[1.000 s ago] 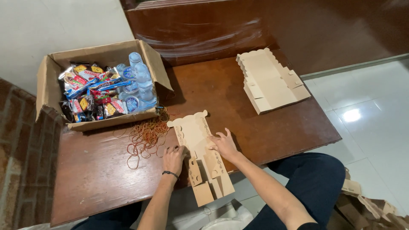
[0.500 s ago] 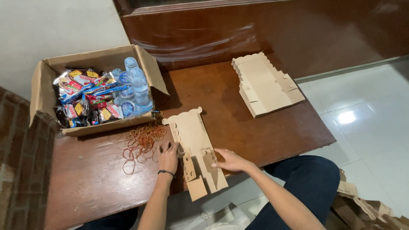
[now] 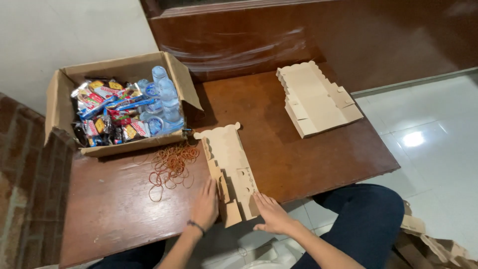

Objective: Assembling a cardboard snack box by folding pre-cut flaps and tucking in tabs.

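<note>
A flat, unfolded tan cardboard box blank lies on the dark wooden table, its near end hanging over the front edge. My left hand presses flat on the blank's left side flap, fingers together. My right hand rests open beside the blank's near right corner, fingertips touching its edge. Neither hand grips anything.
An open cardboard carton at the back left holds snack packets and small water bottles. Loose orange rubber bands lie left of the blank. A stack of more flat blanks sits at the back right. White tiled floor lies to the right.
My right hand has slid from the middle of the blank down to its near right corner. My left hand has shifted lower along the left flap. The camera moved slightly.
</note>
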